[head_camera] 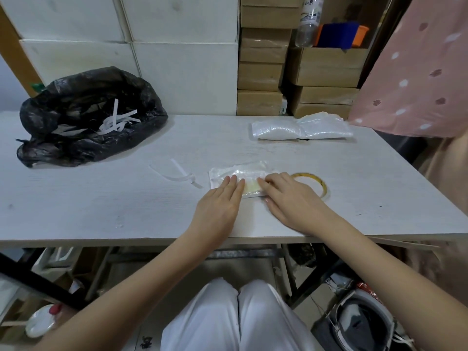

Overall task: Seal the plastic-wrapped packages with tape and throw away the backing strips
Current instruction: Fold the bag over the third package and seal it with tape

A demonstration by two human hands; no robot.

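A flat plastic-wrapped package (238,172) lies on the white table (126,214) in front of me. My left hand (219,206) lies flat with straight fingers pressing its near left part. My right hand (291,198) rests flat on its right side, fingertips on the wrap. A yellowish patch of tape shows between my two hands. A thin roll of tape (319,182) lies just right of my right hand. Loose white backing strips (181,174) lie on the table left of the package.
A black rubbish bag (83,117) holding several white strips sits at the back left. More wrapped packages (301,127) lie at the back right. Cardboard boxes (263,59) and white boxes stand behind the table. A pink spotted cloth (425,72) hangs at the right.
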